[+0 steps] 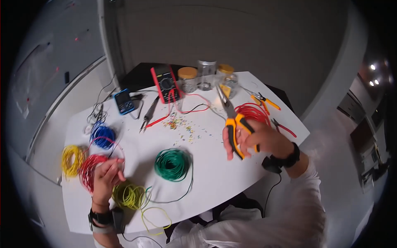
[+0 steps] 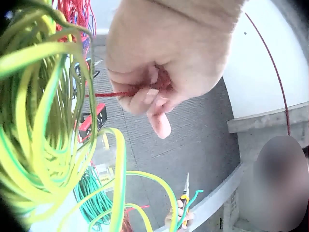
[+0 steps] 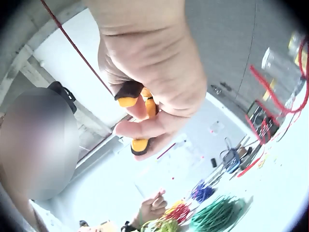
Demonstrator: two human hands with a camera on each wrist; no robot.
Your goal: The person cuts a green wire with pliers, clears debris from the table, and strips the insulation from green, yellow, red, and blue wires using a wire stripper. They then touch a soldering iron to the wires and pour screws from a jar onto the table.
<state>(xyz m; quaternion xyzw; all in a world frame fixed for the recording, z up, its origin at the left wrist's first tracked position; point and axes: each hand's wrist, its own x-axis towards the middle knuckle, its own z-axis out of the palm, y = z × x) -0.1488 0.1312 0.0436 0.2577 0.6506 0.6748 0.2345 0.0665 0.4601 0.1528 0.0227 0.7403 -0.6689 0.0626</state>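
Note:
My right hand (image 1: 262,138) grips a pair of long-nose pliers (image 1: 230,111) with orange and black handles, jaws pointing to the back of the table. In the right wrist view, the orange handle ends (image 3: 128,101) stick out among the curled fingers. My left hand (image 2: 166,58) pinches a red wire (image 2: 113,94) that runs out to the left in the left wrist view. In the head view this hand hovers over the pink-red wire coil (image 1: 89,171), part of which it hides. Just beside it lies a yellow-green wire coil (image 1: 131,196).
A green coil (image 1: 171,165), blue coil (image 1: 102,135) and yellow coil (image 1: 72,161) lie around. Behind them are a multimeter (image 1: 166,84), soldering iron (image 1: 152,110), blue device (image 1: 124,101) and jars (image 1: 188,78). Wire strippers (image 1: 266,102), red-handled cutters (image 1: 285,128) and a red coil (image 1: 252,110) lie rightward.

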